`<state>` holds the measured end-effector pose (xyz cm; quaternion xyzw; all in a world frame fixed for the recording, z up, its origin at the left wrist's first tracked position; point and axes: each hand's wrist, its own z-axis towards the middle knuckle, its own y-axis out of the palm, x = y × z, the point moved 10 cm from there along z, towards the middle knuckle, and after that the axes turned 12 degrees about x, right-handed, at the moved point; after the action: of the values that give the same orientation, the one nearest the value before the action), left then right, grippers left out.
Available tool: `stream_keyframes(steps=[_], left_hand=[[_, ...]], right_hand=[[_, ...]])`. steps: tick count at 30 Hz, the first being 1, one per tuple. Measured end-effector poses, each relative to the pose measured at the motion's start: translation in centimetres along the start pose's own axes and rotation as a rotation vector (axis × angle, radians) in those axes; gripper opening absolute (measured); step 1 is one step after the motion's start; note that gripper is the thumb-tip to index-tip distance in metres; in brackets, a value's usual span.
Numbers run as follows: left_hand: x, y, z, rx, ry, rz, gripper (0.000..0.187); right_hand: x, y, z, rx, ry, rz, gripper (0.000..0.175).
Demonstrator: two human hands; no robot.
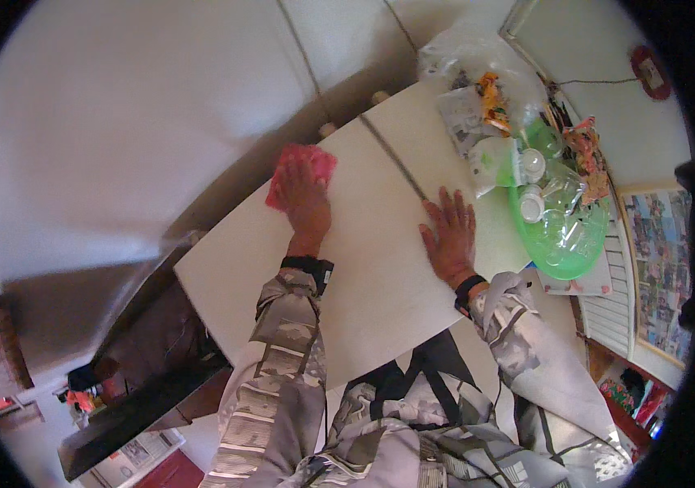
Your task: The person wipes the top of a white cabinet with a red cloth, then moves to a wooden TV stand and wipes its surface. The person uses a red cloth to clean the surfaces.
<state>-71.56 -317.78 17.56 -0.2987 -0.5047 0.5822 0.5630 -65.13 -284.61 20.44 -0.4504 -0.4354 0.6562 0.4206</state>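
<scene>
My left hand (305, 198) lies flat with its palm on a pink cloth (323, 163), near the back edge of a white tabletop (372, 305). The cloth sticks out around the fingers. Palm down on the same surface, my right hand (450, 235) rests with fingers spread and no object visible in it; its underside is hidden. A dark cord (390, 152) runs across the tabletop from the back edge to the fingertips of my right hand.
To the right stands a green plastic basin (558, 265) with white-lidded containers (532, 204) and clear plastic. Plastic packages (463, 116) lie beside it, against the back right. A wall (158, 122) runs behind the table. A dark cabinet top (146, 421) is at lower left.
</scene>
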Motion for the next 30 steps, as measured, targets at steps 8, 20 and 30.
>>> stream_keyframes(steps=[8,20,30], left_hand=[[16.1,4.6,7.6,0.182,0.296,-0.271,0.067],[20.9,0.7,3.3,0.115,0.433,-0.359,0.060],[-7.3,-5.1,-0.8,0.207,-0.033,-0.020,0.064]], right_hand=[[-0.5,-0.3,0.0,-0.018,0.039,0.084,0.056],[-1.3,-0.1,0.0,-0.019,0.002,-0.038,0.063],[-1.6,-0.6,-0.1,0.024,-0.055,-0.070,0.058]])
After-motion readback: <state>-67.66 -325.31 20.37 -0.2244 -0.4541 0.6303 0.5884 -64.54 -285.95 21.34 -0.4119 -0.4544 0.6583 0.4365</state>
